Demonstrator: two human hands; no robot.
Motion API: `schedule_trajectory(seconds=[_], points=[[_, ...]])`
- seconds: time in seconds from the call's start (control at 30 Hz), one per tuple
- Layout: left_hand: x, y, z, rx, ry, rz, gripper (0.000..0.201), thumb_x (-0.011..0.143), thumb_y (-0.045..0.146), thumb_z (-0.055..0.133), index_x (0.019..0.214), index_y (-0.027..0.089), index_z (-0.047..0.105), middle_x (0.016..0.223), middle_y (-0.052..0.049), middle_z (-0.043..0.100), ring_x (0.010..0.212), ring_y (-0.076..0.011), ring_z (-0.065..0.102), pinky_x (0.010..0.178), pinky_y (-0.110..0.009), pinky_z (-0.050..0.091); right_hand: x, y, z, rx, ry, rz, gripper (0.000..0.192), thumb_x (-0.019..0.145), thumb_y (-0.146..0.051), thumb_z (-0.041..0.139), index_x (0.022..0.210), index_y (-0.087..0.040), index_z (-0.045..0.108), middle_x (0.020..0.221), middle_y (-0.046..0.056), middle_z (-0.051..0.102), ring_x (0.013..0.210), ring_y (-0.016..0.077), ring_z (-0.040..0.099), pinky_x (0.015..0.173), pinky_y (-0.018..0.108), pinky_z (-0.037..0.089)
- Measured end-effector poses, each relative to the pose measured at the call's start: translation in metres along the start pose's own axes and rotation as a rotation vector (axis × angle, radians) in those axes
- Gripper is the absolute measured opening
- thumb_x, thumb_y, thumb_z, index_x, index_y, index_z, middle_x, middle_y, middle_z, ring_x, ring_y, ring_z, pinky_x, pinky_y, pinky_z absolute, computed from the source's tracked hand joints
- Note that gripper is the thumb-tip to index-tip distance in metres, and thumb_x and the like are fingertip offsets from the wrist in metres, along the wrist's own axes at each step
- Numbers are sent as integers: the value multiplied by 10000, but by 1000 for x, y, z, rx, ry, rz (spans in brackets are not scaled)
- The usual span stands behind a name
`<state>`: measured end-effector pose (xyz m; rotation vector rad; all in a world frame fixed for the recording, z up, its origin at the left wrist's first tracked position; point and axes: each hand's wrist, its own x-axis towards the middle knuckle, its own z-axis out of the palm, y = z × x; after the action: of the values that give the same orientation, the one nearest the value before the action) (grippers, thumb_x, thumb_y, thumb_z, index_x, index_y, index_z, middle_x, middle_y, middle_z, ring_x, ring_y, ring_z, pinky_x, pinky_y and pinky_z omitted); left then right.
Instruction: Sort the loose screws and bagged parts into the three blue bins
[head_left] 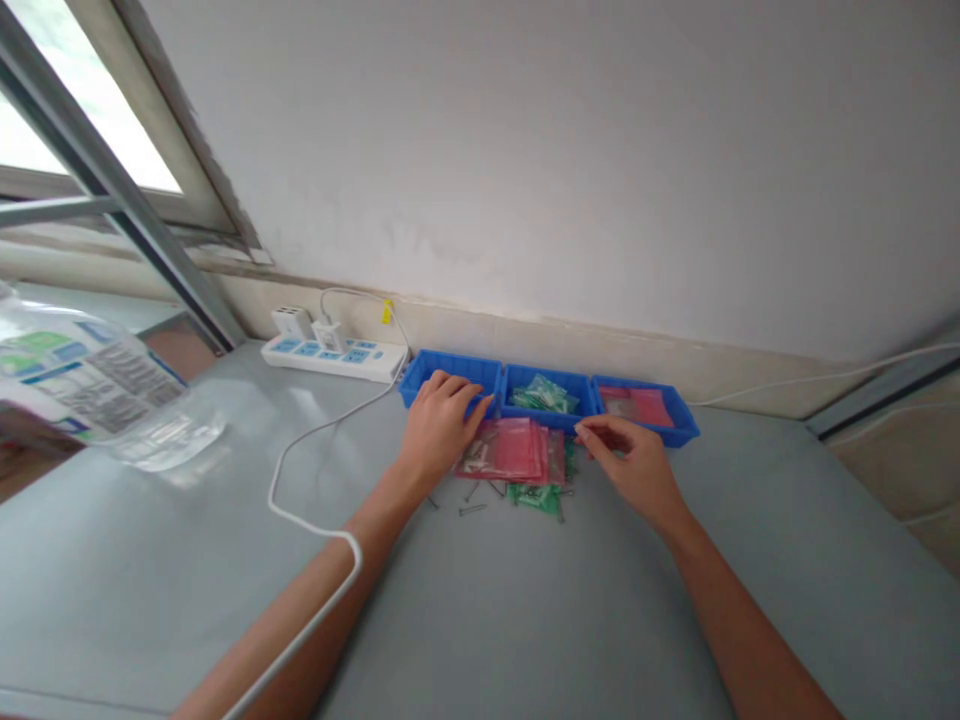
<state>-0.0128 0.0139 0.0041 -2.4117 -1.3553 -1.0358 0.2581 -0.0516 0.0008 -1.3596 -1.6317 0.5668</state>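
Presently the left hand point(439, 425) is laid flat with fingers spread, touching the left edge of a stack of pink bags point(514, 450) at the near rim of the left blue tray point(420, 372); the right hand point(634, 460) is held just right of the stack, thumb and forefinger drawn together, though what is pinched cannot be told; green bags point(538, 497) and loose nails point(472, 509) are seen on the grey table point(525, 620) just near of the stack; a middle tray point(517, 380) with green bags and a right tray point(686, 420) with pink ones are lined up at the far wall; a white power strip point(334, 355) is set to the left.
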Motion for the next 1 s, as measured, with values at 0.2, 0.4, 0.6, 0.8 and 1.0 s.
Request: schedule_trajectory(seconds=[0.2,0.4,0.6,0.8,1.0], points=[[-7,39,-1,-185,-29,177,233,1000,262,571,1141,168,730,1101,-105,734,1062,-270,592,961,-454,537,3,9,-38,-475,-91,-158,200,937,-276,592,928,-191,772,855,63,775,680,193,675,695,325,513],[-11,68,2,-299,-141,302,205,1003,262,570,1092,169,730,1109,-108,726,1088,-260,603,953,-432,548,1,8,-35,-699,-318,1,242,950,-358,632,1111,-218,747,757,42,749,713,224,692,647,302,448],[-11,68,2,-300,-171,295,205,1013,260,551,1071,164,722,1130,-116,720,1093,-261,596,958,-448,547,2,10,-17,-775,-343,71,174,1019,-292,549,1110,-224,680,978,80,778,912,261,734,730,305,450],[-14,69,4,-300,-187,309,210,1013,272,554,1089,160,715,1146,-120,712,1113,-270,594,962,-452,546,-2,10,-22,-777,-464,41,122,1020,-233,522,1078,-191,621,1030,103,736,960,263,709,769,313,465],[-14,69,4,-296,-193,305,232,1017,283,547,1128,163,711,1149,-115,717,1102,-263,604,969,-446,548,-5,9,-20,-771,-452,-3,122,1028,-219,494,1058,-174,603,1081,119,670,951,240,675,823,328,486]])
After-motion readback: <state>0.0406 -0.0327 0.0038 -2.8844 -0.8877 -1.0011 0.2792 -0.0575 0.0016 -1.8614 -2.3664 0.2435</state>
